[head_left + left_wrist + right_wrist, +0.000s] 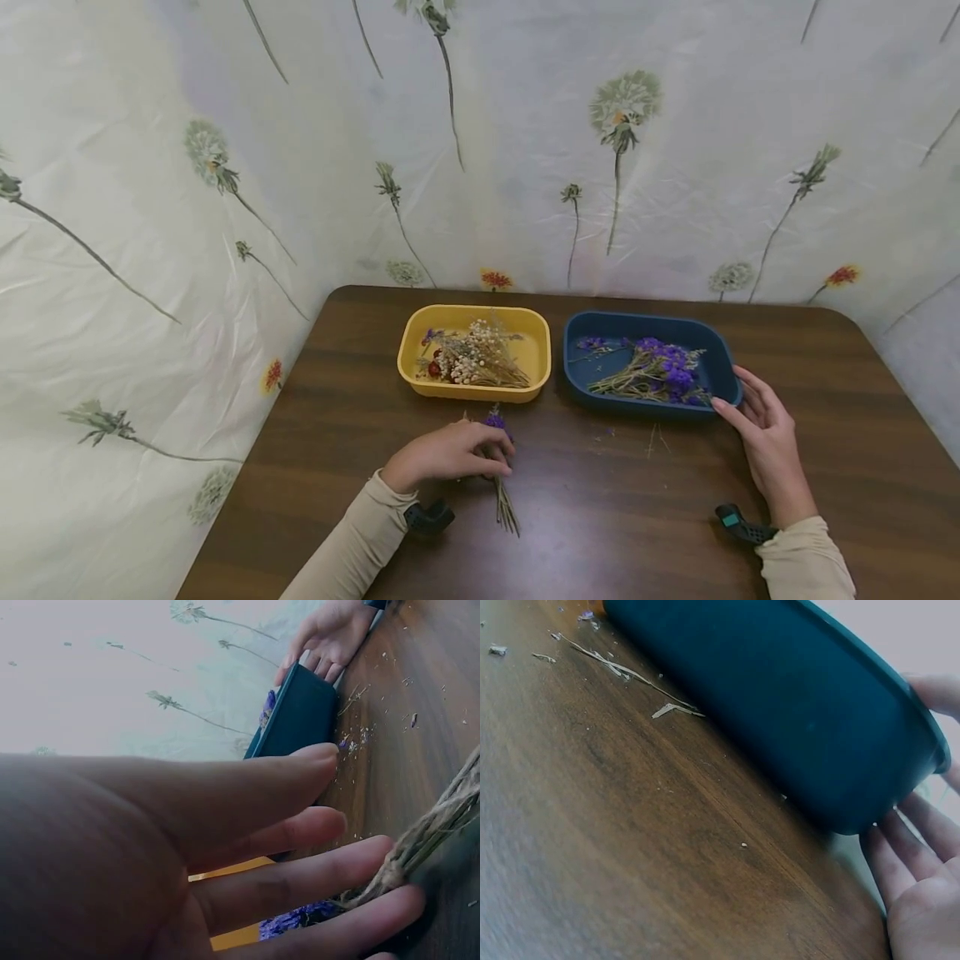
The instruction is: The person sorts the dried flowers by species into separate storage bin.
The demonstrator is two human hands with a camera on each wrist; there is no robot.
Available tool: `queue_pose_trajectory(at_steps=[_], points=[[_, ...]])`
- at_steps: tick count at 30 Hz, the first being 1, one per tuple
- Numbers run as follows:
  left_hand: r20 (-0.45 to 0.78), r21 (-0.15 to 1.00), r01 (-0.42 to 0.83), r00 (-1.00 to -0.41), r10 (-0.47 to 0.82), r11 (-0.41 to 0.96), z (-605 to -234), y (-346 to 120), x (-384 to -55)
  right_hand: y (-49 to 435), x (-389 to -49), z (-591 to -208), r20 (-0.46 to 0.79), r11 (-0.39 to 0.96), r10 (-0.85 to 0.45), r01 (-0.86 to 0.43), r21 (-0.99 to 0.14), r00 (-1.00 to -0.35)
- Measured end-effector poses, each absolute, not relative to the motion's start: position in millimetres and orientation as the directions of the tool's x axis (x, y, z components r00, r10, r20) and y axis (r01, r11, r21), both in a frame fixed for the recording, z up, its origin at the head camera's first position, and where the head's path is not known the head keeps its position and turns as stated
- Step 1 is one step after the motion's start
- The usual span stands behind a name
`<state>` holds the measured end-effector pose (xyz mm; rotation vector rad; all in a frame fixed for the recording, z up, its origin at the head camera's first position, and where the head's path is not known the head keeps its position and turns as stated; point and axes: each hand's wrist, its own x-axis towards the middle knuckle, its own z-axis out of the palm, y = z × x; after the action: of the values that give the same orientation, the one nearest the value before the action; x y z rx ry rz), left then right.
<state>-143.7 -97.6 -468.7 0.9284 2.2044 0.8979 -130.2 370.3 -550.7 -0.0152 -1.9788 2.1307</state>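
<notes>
My left hand (457,454) hovers low over a small bundle of dried purple flowers (506,508), its fingers loosely spread. In the left wrist view, twine (393,876) is wound round the bundle's stems, right at the fingertips, while the thumb stands apart. Part of the bundle is hidden under the hand. At the right end of a blue tray (645,403), my right hand (765,429) grips the corner, thumb at the front rim and fingers along the side. Loose purple dried flowers (678,377) with their stems lie in that tray.
Left of the blue tray stands a yellow tray (411,360) with white, red and straw-coloured dried flowers (476,354). Bits of stem (658,440) and crumbs are scattered on the brown wooden table (600,533). A flower-printed curtain (510,167) hangs behind the table and along its left.
</notes>
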Motion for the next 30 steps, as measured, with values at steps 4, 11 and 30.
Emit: queue_pose_trajectory(at_steps=[4, 11, 30], points=[[-0.216, 0.743, 0.425, -0.58, 0.785, 0.518, -469.2, -94.9, -142.9, 369.9, -131.6, -550.0, 0.147, -0.049, 0.183, -0.159, -0.986, -0.972], [-0.186, 0.75, 0.433, -0.588, 0.787, 0.5, -471.6, -93.0, -144.6, 369.2, -132.3, -549.7, 0.155, -0.054, 0.192, -0.168, -0.984, -0.969], [-0.149, 0.793, 0.276, -0.776, 0.613, 0.542, -491.5, -88.8, -150.6, 368.7, -131.1, -550.4, 0.162, -0.045, 0.191, -0.174, -0.984, -0.968]])
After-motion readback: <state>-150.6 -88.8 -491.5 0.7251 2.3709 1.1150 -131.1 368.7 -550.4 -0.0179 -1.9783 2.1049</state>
